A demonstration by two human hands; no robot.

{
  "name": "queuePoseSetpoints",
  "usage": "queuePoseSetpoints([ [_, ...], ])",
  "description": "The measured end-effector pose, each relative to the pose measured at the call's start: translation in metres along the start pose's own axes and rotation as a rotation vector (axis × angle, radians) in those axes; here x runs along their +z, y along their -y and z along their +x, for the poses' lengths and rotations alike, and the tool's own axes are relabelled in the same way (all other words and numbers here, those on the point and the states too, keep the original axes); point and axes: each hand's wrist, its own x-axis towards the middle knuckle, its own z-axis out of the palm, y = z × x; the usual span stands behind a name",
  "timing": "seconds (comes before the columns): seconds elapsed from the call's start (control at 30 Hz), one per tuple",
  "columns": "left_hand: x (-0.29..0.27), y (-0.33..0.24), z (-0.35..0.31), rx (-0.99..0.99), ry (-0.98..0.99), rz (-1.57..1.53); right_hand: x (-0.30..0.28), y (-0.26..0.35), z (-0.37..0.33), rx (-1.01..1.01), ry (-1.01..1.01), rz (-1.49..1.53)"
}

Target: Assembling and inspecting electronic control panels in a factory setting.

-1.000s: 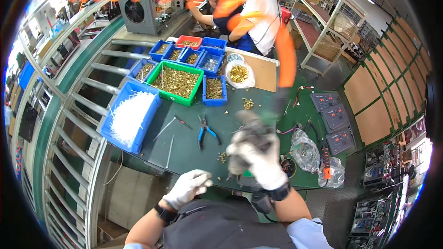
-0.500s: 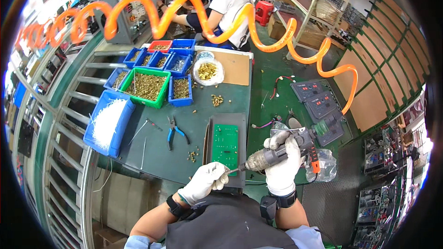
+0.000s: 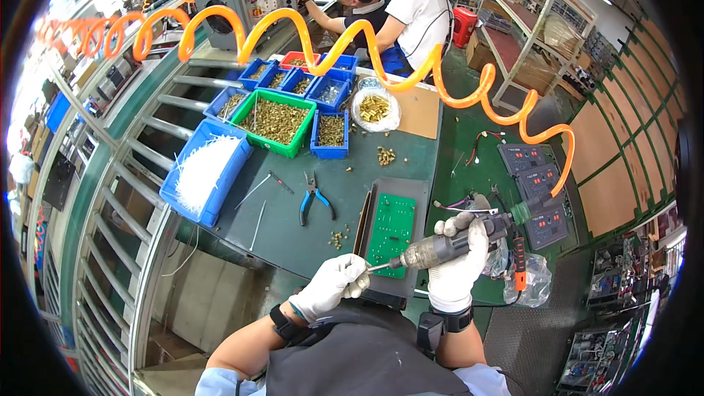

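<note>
My right hand, in a white glove, grips a grey pneumatic screwdriver held sideways, its bit pointing left. My left hand, also gloved, is closed in a pinch at the tip of the bit. Whatever those fingers hold is too small and hidden to name. Below and beyond the bit, a green circuit board lies in a dark grey tray at the table's near edge.
Blue-handled pliers and loose brass pieces lie left of the tray. Bins of brass parts, including a green bin, stand beyond. A blue bin holds white strips. An orange coiled hose hangs across. Two people work farther off.
The view has shifted, so the table and bins sit farther right and lower in the picture. Both hands keep their grip, with the bit still at my left fingertips.
</note>
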Motion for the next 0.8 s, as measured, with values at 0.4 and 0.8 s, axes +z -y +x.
queuePoseSetpoints([
  [0.4, 0.013, 0.002, 0.012, -0.121, 0.057, 0.044, -0.017, 0.011, -0.004, -0.077, -0.050, 0.047],
  [0.8, 0.010, 0.017, 0.021, -0.121, 0.076, -0.156, -0.027, 0.006, 0.003, -0.043, -0.082, 0.010],
])
